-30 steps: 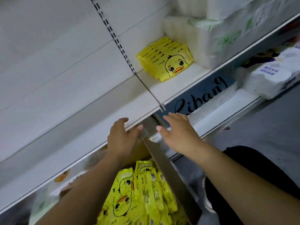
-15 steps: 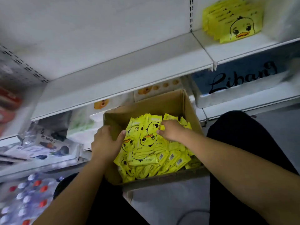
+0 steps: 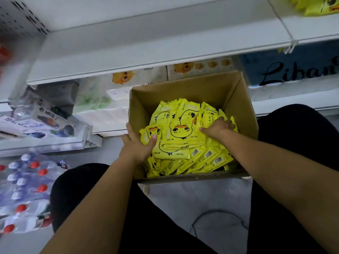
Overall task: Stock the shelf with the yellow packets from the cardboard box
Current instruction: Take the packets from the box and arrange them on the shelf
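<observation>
Currently both hands are down in the cardboard box (image 3: 192, 92), which stands open between my knees (image 3: 82, 189), in front of the shelving. The yellow packets (image 3: 183, 129) fill it in a loose heap: duck faces showing on the upper ones, barcodes showing on those along the near side.

Left hand (image 3: 136, 143): at the left edge of the heap, beside the box's left wall. Thumb lies across the top of a duck-face packet; the fingers curl down past that packet's edge, tips hidden. Reads as a pinch on the left side of the top bundle.

Right hand (image 3: 216, 126): at the right side of the heap, fingers curled down into the packets, thumb on top of the same bundle. Also gripping.

The white shelf (image 3: 146, 52) runs across above the box. At the top right corner, partly cut off, some stocked packets (image 3: 315, 6) of the same yellow stand on it. Below that section lies a blue pack (image 3: 293, 70) with black script lettering. Wrapped water bottles (image 3: 23, 189) with red and white caps sit on the floor to my left, blurred.
</observation>
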Demonstrator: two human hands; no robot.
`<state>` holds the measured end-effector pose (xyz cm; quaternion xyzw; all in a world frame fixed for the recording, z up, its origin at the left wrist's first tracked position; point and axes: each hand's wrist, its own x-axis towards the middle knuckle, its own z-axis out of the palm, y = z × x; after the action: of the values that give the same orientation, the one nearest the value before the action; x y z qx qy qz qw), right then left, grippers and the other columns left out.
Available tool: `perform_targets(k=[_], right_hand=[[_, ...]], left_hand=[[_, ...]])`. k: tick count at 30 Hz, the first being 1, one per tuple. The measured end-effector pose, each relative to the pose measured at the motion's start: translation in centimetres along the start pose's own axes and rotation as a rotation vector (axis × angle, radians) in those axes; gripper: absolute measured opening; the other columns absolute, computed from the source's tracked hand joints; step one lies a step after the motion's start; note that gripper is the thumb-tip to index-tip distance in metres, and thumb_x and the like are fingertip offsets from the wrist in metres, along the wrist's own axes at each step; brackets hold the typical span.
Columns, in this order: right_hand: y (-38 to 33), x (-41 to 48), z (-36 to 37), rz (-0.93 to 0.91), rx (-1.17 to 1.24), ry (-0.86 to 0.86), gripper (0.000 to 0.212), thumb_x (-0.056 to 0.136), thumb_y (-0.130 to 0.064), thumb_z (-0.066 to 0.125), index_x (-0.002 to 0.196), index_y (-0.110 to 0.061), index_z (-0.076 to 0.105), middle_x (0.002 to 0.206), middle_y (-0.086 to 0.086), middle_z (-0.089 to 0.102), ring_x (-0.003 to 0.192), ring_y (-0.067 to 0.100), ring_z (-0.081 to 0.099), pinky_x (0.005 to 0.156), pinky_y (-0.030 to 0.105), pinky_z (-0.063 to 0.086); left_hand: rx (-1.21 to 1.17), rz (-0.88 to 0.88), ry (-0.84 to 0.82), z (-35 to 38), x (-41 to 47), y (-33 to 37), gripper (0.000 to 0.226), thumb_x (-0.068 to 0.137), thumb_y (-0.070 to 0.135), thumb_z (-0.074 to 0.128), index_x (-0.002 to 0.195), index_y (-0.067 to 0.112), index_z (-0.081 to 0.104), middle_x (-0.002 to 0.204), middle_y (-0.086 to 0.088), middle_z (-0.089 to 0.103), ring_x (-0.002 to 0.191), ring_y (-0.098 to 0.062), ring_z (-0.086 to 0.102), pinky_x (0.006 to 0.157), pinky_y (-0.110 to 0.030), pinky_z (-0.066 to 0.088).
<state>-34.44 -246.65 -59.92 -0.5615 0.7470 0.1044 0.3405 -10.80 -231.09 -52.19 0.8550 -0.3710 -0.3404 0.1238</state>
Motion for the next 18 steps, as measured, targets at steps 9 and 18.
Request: perform_targets(k=[9, 18], right_hand=[[-0.1, 2.0, 1.1, 0.008, 0.133, 0.025, 0.097, 0.07, -0.077, 0.07, 0.14, -0.014, 0.044, 0.143, 0.018, 0.047, 0.134, 0.041, 0.039, 0.104, 0.05, 0.044], [0.6, 2.7, 1.4, 0.167, 0.6, -0.055, 0.108, 0.064, -0.061, 0.086, 0.144, -0.006, 0.041, 0.142, 0.015, 0.051, 0.127, 0.039, 0.052, 0.102, 0.053, 0.048]], left_hand=[[0.104, 0.121, 0.093, 0.6, 0.5, -1.8, 0.105, 0.094, 0.071, 0.047, 0.161, 0.02, -0.017, 0.162, -0.014, 0.017, 0.133, -0.042, 0.049, 0.103, -0.047, 0.043], [0.226, 0.277, 0.275, 1.3, -0.1, -3.4, 0.095, 0.099, 0.061, 0.045, 0.164, 0.011, -0.004, 0.155, -0.015, 0.034, 0.109, -0.04, 0.061, 0.072, -0.038, 0.041]])
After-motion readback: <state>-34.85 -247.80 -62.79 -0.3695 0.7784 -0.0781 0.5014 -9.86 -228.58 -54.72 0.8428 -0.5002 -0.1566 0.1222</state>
